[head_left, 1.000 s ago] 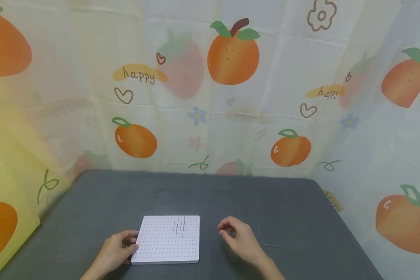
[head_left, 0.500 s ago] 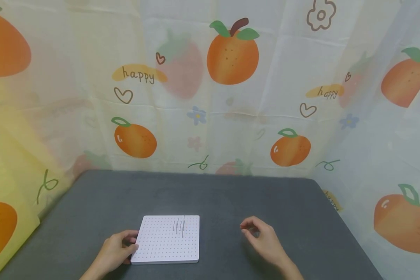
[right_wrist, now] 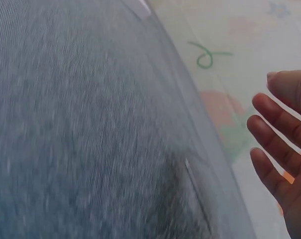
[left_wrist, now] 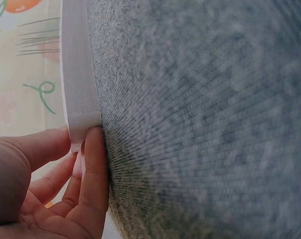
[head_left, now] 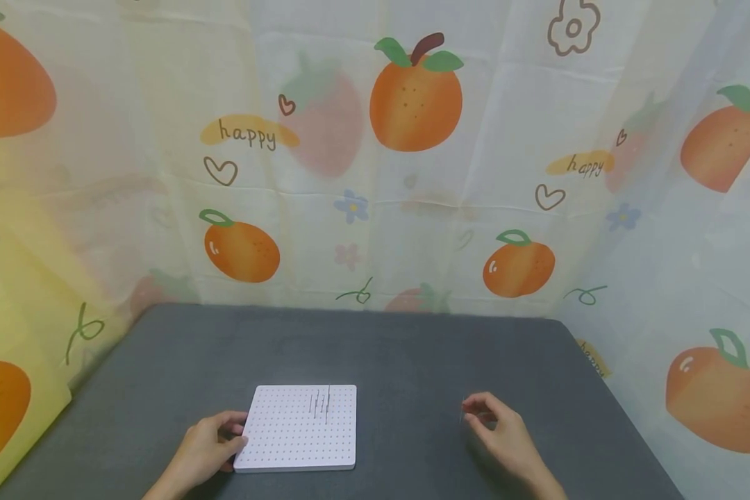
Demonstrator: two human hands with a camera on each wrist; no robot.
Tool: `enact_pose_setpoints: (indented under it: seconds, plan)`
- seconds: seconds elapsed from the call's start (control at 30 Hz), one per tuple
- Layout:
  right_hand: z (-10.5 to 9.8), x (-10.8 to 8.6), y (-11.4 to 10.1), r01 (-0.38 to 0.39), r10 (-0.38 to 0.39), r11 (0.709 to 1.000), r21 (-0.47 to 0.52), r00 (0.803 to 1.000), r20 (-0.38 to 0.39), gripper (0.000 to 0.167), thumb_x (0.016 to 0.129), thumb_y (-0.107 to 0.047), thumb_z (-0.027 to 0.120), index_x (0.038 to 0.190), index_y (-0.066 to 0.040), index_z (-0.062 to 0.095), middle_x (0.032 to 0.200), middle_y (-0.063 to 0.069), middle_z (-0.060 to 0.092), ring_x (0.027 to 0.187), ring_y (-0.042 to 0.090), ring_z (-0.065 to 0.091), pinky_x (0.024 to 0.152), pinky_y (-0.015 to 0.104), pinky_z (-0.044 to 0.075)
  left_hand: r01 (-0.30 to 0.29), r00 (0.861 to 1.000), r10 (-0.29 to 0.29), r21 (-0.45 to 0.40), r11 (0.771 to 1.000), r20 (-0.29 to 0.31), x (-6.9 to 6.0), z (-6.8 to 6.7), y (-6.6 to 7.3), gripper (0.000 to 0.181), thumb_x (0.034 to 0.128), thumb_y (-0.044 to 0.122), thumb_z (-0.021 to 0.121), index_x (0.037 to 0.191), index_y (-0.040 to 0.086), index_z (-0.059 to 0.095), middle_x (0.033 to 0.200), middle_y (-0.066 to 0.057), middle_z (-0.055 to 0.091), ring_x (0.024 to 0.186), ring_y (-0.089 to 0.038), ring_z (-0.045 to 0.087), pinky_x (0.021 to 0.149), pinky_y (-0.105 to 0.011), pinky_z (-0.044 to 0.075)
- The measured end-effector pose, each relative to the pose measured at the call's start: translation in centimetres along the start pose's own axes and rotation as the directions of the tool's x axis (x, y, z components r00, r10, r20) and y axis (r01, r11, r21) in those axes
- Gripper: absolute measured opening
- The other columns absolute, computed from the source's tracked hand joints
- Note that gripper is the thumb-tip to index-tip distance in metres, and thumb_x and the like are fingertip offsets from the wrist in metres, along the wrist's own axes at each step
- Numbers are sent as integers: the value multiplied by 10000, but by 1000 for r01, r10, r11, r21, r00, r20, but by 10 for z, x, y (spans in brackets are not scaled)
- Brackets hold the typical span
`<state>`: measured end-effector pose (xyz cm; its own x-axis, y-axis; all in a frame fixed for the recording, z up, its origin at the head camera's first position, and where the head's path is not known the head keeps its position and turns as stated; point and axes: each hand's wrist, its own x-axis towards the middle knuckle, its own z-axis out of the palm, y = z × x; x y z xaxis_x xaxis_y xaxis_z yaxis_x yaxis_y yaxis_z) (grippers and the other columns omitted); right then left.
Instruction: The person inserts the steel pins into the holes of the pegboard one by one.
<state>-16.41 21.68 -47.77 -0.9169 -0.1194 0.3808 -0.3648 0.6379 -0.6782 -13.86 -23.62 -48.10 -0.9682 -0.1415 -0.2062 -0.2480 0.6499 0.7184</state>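
A white board with rows of small holes lies on the dark table. My left hand grips its left edge, the thumb on top and fingers at the side and underneath in the left wrist view. Several thin metal needles stand up from the board. My right hand hovers right of the board, fingers loosely bent, and nothing shows between them in the right wrist view. Near its fingertips a thin needle lies on the cloth. The second loose needle is hidden behind the right hand in the head view.
A dark grey ribbed cloth covers the table. Behind and at the sides hangs a pale curtain printed with oranges. The board's corner shows at the top of the right wrist view.
My right hand has moved rightward, away from the board, to the loose needles, and now covers the spot where one lay. The left hand and board have stayed in place.
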Motion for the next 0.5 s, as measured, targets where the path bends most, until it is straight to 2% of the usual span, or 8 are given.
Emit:
enact_pose_setpoints:
  seconds: [0.17, 0.33, 0.5]
  plan:
    - [-5, -4, 12, -81, 81, 997, -6, 996, 33, 245, 764, -19, 698, 956, -152, 622, 911, -79, 653, 856, 23, 600, 711, 243, 528, -3, 1000, 3, 2, 1000, -3, -1, 0, 1, 413, 758, 29, 663, 1157, -35, 576, 859, -62, 604, 610, -134, 545, 472, -277, 514]
    - [-8, -8, 21, -171, 168, 985, 31, 982, 80, 209, 776, -30, 694, 955, -112, 623, 907, -10, 648, 837, 45, 612, 716, 216, 530, -24, 1000, 24, -3, 1000, -13, -2, -1, 2, 405, 753, 23, 663, 1147, -36, 585, 852, -59, 607, 605, -135, 550, 458, -271, 509]
    - [-10, -8, 28, -214, 216, 976, -34, 967, 136, 170, 788, -75, 694, 931, -118, 614, 875, -27, 618, 773, 15, 574, 679, 198, 507, -21, 1000, 21, -1, 1000, -18, -3, -1, 2, 400, 750, 20, 662, 1140, -35, 589, 846, -56, 604, 603, -134, 549, 456, -270, 508]
